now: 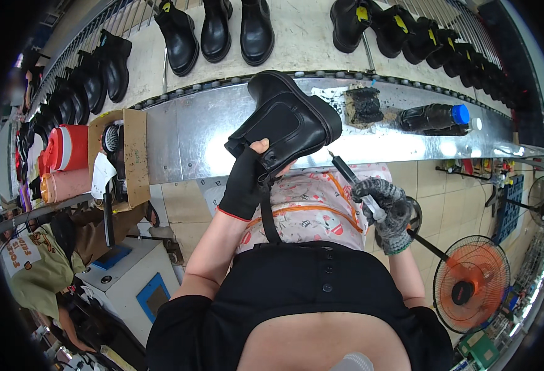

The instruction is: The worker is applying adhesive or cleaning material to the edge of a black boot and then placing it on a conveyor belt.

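Observation:
My left hand [246, 184], in a black glove with bare fingertips, grips a black ankle boot [292, 122] by its shaft. The boot is tilted, its sole toward the right, above the near edge of the metal ledge [182, 142]. In a grey knitted glove, my right hand [386, 211] is closed round a slim pen-like tool [345, 170] with a dark front part and a pale handle. Its narrow tip points up and left, just short of the boot. On the ledge beyond lies a black-stained pad [363, 106], beside a dark bottle with a blue cap [429, 117].
Behind the ledge, a conveyor [309, 46] carries black boots [256, 31] on both sides. At left stand a cardboard box [137, 162] holding a brush [110, 139] and a red container [69, 147]. An orange fan [470, 283] stands at lower right; another person [49, 260] is at far left.

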{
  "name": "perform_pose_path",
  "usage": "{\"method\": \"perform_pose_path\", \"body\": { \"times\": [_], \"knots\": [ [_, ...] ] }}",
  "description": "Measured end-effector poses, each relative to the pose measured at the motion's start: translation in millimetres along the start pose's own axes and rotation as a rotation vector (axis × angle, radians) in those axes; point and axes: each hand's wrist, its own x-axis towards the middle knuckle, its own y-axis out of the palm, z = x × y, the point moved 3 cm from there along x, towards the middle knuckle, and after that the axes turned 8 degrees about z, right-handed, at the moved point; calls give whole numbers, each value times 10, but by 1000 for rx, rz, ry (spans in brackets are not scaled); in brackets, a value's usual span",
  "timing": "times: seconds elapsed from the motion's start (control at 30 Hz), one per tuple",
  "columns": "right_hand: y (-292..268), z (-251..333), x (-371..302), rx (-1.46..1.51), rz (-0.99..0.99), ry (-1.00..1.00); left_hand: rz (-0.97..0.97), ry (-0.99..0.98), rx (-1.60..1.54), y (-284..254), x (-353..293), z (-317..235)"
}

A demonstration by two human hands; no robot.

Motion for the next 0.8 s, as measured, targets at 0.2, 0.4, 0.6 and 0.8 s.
{"method": "perform_pose_path", "body": {
  "times": [0.2,0.4,0.6,0.8],
  "knots": [
    [-5,-384,244,657,-279,119,-74,70,17,147,97,-135],
    [110,-1233,546,440,-362,155,131,-6,284,80,1170,-580],
    [173,-1512,662,807,-402,92,25,192,813,340,2621,-1127],
    [178,-1495,672,664,-450,237,-202,290,1452,512,3265,-1060]
  ]
}}
